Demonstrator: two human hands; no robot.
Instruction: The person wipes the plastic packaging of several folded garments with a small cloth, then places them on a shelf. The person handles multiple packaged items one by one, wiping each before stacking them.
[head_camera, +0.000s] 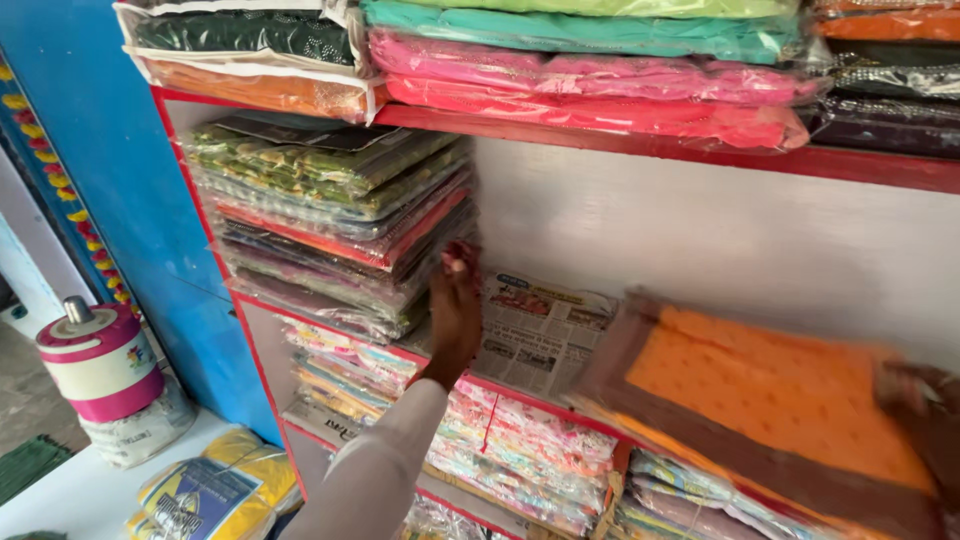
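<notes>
My left hand (455, 305) reaches into the middle shelf, and its fingertips touch the right side of a tall stack of clear-wrapped folded fabrics (330, 220). It holds nothing that I can see. At the right edge my right hand (925, 410) is blurred and grips a flat orange fabric packet with a brown border (770, 390). The packet lies tilted over the middle shelf's right half. A sheet of newspaper (535, 335) lines the shelf between the stack and the packet.
The red-edged shelf unit (640, 145) holds pink, green and dark fabric packets (590, 75) on top and more packets (520, 440) below. A blue wall panel (130, 180) stands at the left. A pink and white jug (100, 365) and yellow bags (215, 490) sit on a white surface.
</notes>
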